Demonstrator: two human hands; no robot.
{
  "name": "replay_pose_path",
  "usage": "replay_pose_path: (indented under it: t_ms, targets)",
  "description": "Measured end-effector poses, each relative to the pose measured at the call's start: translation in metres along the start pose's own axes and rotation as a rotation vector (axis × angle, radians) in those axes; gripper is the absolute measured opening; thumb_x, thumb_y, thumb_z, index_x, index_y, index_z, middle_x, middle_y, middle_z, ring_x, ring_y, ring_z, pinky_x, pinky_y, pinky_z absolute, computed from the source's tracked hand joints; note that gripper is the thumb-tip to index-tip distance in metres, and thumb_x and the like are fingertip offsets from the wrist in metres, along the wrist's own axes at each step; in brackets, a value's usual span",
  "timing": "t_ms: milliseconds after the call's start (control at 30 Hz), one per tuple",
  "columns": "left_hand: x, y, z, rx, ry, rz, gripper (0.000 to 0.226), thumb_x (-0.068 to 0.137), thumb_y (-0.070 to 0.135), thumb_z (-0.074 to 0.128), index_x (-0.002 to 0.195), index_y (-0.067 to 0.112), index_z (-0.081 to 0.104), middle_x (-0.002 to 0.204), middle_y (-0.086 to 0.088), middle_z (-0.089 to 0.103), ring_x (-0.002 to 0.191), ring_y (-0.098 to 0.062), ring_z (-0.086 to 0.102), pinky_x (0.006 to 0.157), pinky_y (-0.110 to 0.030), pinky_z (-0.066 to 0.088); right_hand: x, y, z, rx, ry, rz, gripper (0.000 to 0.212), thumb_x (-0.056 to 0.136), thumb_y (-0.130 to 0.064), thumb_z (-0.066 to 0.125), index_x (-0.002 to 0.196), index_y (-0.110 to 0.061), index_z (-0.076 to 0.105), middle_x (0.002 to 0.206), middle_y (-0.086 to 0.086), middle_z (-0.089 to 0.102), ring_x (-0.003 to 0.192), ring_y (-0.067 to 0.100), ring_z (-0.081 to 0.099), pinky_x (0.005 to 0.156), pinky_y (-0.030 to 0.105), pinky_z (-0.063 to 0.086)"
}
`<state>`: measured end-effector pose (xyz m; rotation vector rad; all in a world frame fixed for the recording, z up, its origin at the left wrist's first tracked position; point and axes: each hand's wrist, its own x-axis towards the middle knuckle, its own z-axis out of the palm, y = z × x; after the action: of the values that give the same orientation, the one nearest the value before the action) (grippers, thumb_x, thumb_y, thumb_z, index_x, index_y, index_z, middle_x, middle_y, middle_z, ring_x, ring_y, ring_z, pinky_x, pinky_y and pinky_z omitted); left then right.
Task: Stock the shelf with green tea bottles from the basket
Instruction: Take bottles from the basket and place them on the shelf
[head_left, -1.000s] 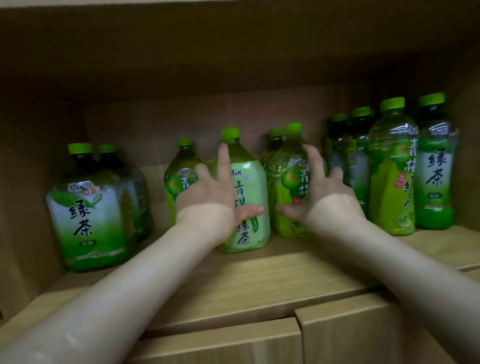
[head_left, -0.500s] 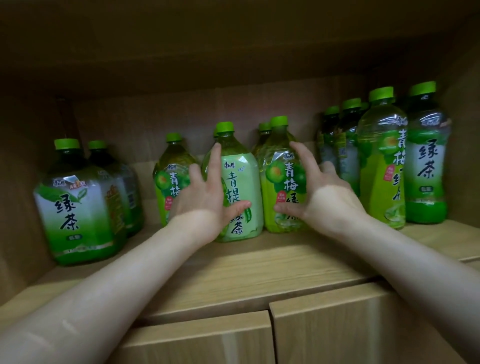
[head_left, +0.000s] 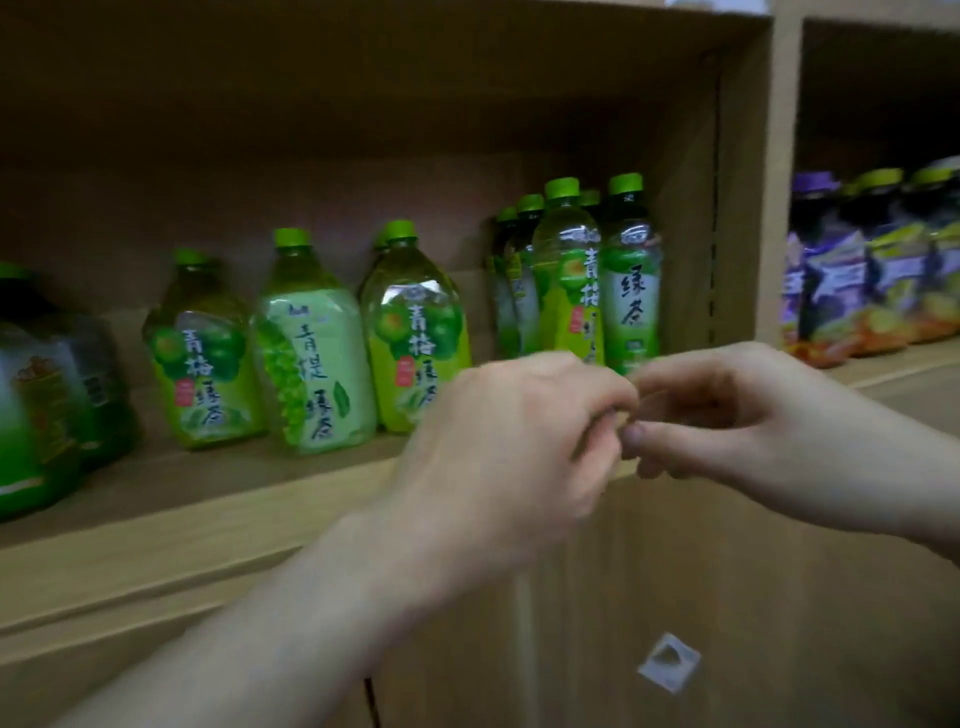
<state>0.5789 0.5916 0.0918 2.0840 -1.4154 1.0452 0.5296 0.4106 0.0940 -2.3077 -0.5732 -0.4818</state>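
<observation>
Green tea bottles stand in a row on the wooden shelf (head_left: 218, 499). A pale-label bottle (head_left: 314, 358) is in the middle, with a plum-label bottle (head_left: 205, 358) to its left and another (head_left: 415, 338) to its right. Taller slim bottles (head_left: 631, 280) cluster at the shelf's right end. Dark green large bottles (head_left: 47, 395) sit at the far left. My left hand (head_left: 514, 441) and my right hand (head_left: 727, 415) are in front of the shelf edge, fingers curled, fingertips touching each other, holding no bottle. The basket is out of view.
A vertical divider (head_left: 774, 171) separates this bay from another at the right holding purple-capped and yellow-labelled bottles (head_left: 831, 280). Closed cabinet doors (head_left: 727, 597) lie below the shelf, one with a small white tag (head_left: 667, 661).
Both hands have let go of the middle bottles and drawn back out of the shelf, coming together at the right. The view has swung right, showing the neighbouring bay.
</observation>
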Motion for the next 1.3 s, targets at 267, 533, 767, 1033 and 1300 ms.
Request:
replay_pose_path:
  t_ms: [267, 533, 767, 1033, 1300]
  targets:
    - [0.011, 0.144, 0.145, -0.488, -0.184, 0.114, 0.021, 0.084, 0.017, 0.056, 0.100, 0.020, 0.070, 0.083, 0.001, 0.069, 0.070, -0.015, 0.060, 0.062, -0.021, 0.045, -0.192, 0.056, -0.086, 0.016, -0.011, 0.395, 0.042, 0.067, -0.067, 0.067, 0.099, -0.040, 0.070, 0.083, 0.007, 0.075, 0.075, 0.018, 0.072, 0.072, 0.037, 0.058]
    - [0.009, 0.256, 0.272, -0.722, -0.424, 0.184, 0.028, 0.090, 0.035, 0.048, 0.091, 0.020, 0.071, 0.085, 0.006, 0.072, 0.079, -0.009, 0.066, 0.073, -0.029, 0.048, -0.361, 0.105, -0.118, 0.012, 0.237, 0.819, 0.013, 0.086, -0.018, 0.066, 0.098, -0.018, 0.068, 0.082, 0.019, 0.073, 0.068, 0.016, 0.065, 0.067, 0.034, 0.054]
    - [-0.011, 0.303, 0.331, -0.648, -0.631, 0.198, 0.040, 0.082, 0.046, 0.044, 0.089, 0.021, 0.074, 0.087, 0.005, 0.071, 0.086, -0.016, 0.066, 0.080, -0.032, 0.051, -0.458, 0.192, -0.070, -0.008, -0.116, 1.201, 0.062, 0.077, -0.040, 0.075, 0.131, -0.020, 0.052, 0.109, 0.008, 0.069, 0.092, 0.015, 0.062, 0.087, 0.034, 0.053]
    - [-0.014, 0.298, 0.333, -0.678, -0.659, 0.071, 0.029, 0.078, 0.028, 0.050, 0.093, 0.024, 0.074, 0.095, 0.007, 0.070, 0.091, -0.012, 0.064, 0.087, -0.031, 0.048, -0.435, 0.246, 0.023, -0.076, -0.883, 1.088, 0.097, 0.063, -0.045, 0.084, 0.144, -0.020, 0.037, 0.144, 0.005, 0.046, 0.131, 0.023, 0.045, 0.102, 0.025, 0.036]
    - [-0.012, 0.298, 0.336, -0.631, -0.736, 0.100, 0.022, 0.085, 0.021, 0.055, 0.097, 0.028, 0.072, 0.101, 0.011, 0.068, 0.098, -0.009, 0.060, 0.092, -0.034, 0.047, -0.452, 0.255, 0.037, -0.347, -1.091, 0.921, 0.099, 0.060, -0.047, 0.085, 0.144, -0.025, 0.039, 0.145, 0.010, 0.041, 0.133, 0.031, 0.040, 0.107, 0.039, 0.037]
